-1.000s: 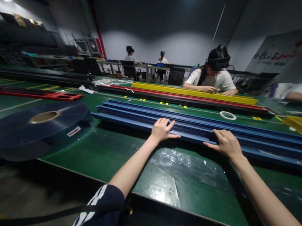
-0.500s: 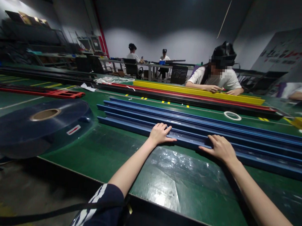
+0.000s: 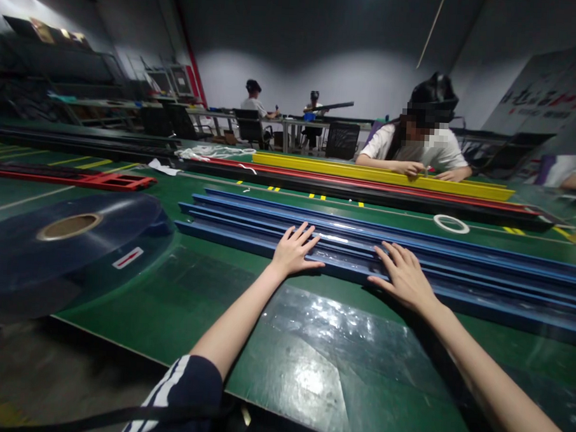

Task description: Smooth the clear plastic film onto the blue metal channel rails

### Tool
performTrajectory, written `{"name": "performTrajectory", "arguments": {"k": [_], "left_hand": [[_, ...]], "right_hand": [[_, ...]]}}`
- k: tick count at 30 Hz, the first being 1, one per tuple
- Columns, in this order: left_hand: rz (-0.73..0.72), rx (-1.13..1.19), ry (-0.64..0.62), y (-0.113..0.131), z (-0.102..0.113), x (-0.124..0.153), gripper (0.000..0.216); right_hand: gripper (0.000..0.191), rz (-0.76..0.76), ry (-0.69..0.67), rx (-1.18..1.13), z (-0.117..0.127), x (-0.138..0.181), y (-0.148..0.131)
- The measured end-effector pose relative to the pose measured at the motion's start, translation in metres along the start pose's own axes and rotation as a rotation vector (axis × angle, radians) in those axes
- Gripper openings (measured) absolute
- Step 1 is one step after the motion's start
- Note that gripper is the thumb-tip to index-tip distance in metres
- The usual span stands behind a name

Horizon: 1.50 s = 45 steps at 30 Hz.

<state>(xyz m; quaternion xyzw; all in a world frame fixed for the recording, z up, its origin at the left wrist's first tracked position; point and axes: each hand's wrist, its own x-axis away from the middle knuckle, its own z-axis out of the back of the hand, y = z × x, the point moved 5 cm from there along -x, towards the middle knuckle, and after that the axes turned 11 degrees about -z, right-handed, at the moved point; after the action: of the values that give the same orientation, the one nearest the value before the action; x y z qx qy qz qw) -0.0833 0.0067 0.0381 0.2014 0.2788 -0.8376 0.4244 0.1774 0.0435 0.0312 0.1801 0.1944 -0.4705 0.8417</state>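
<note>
channels (image 3: 346, 255), long and blue, lie side by side on the green table (image 3: 188, 313), right of the film roll (image 3: 71, 251); left hand (image 3: 293, 251) and right hand (image 3: 402, 275) rest splayed on the nearest, clasping nothing

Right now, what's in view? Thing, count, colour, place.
Table: 1, green, foreground
Channels: about 3, blue, at hands
Roll: 1, bluish, left
Film: 1+, clear, near side
Rail: 1, yellow, beyond channels
Strip: 1, red, beside rail
Bar: 1, black, beside strip
Frame: 1+, red, left
Ring: 1, white, right
Strands: 1 bundle, white, beyond channels
Scrap: 1, white, near strands
People: 4, white tops, background, right
Chairs: 3+, dark, background
Banner: 1, whitish, right wall
Others: dim or cut off
Left hand: 1, bare, at channels
Right hand: 1, bare, at channels
Sleeve: 1, navy with white stripes, left arm
</note>
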Motion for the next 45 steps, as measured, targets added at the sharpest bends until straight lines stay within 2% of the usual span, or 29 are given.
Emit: {"name": "performTrajectory", "arguments": {"k": [8, 15, 26, 39, 45], "left_hand": [[0.054, 0.017, -0.075, -0.024, -0.004, -0.001, 0.073], [0.056, 0.035, -0.117, -0.034, -0.009, 0.001, 0.075], [0.088, 0.05, -0.221, -0.072, -0.017, 0.011, 0.069], [0.119, 0.022, -0.275, -0.123, -0.011, 0.046, 0.068], [0.123, -0.003, -0.358, -0.139, -0.005, 0.061, 0.069]], "right_hand": [[0.075, -0.003, -0.09, -0.058, -0.017, -0.02, -0.011], [0.078, -0.017, -0.105, -0.083, -0.023, -0.025, -0.013], [0.082, -0.078, -0.147, -0.133, -0.037, -0.054, -0.037], [0.089, -0.132, -0.252, -0.187, -0.043, -0.084, -0.091], [0.09, -0.146, -0.283, -0.214, -0.04, -0.091, -0.117]]}}
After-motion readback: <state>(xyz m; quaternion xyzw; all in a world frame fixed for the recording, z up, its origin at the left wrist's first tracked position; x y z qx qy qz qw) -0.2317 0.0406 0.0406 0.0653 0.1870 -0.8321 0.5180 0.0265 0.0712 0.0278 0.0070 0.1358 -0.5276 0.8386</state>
